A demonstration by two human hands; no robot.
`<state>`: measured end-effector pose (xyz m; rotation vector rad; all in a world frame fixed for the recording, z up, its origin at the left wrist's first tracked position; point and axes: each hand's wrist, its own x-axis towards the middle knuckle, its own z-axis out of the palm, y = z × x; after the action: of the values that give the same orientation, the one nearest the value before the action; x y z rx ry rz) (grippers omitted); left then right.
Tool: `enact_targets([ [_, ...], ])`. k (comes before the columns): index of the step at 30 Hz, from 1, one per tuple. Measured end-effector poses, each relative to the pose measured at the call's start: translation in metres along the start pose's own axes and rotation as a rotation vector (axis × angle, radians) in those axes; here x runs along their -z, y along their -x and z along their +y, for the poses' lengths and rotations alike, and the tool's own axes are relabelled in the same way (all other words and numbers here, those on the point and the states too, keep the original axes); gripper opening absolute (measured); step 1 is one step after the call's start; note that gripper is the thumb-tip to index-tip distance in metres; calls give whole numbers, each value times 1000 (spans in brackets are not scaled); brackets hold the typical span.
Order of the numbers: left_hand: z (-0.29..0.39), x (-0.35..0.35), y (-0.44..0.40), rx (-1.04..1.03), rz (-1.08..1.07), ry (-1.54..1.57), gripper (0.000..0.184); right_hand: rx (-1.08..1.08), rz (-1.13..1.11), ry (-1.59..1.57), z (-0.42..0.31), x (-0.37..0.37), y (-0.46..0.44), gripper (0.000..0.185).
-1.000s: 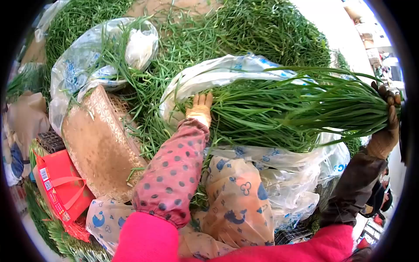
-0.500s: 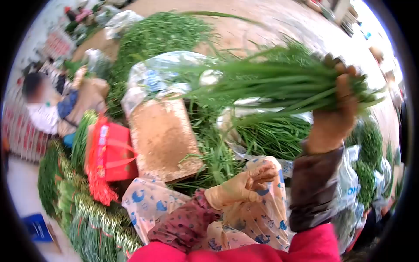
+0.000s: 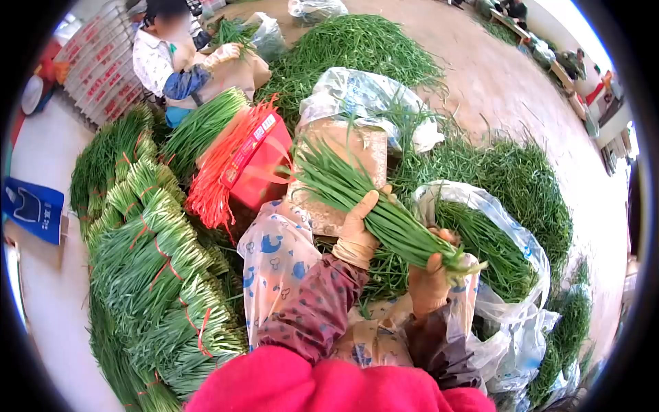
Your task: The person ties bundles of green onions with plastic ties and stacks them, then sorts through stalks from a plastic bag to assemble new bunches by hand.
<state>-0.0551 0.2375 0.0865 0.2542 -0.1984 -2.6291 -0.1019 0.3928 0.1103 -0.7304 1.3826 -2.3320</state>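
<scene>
In front of me a loose bunch of chives point(image 3: 392, 221) slants across the board, its leaf tips to the upper left and pale stem ends to the lower right. My left hand point(image 3: 358, 230), in a light glove, is closed around the middle of the bunch. Near the stem ends, my right hand point(image 3: 430, 283) grips the same bunch with thumb and fingers. Beneath the leaves lies a worn rectangular board point(image 3: 371, 145). To its left stands a red box point(image 3: 266, 165) with red strips point(image 3: 211, 187) draped over it.
Bundles of chives tied in red point(image 3: 154, 268) are stacked at left. An open clear plastic bag point(image 3: 535, 254) holds loose chives at right. A big heap of greens point(image 3: 364, 51) lies behind the board. A seated person point(image 3: 182, 65) handles greens at upper left.
The bunch has come down from the raised right hand at upper right to in front of me. My left hand has moved up and closed on it. The view has swung left.
</scene>
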Motion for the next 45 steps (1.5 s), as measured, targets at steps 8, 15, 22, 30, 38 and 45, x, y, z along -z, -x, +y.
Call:
enact_targets([
  [8,40,3,6,-109,73,-267,35,-592,-163,1086,-64,98,-37,50],
  [15,20,-40,-6,-329,-147,-881,36,-116,-663,973,-66,-19,-114,77],
  [22,52,-59,-30,-312,-233,-1294,30,-324,-539,843,-18,-87,-158,36],
  [30,84,32,-68,49,15,-417,41,-271,-807,935,30,-96,-156,65],
  [38,86,12,-35,-254,-43,-1768,86,-341,-425,1068,25,-111,-172,52],
  [45,72,33,65,362,42,-673,73,-201,-529,757,28,-83,-113,46],
])
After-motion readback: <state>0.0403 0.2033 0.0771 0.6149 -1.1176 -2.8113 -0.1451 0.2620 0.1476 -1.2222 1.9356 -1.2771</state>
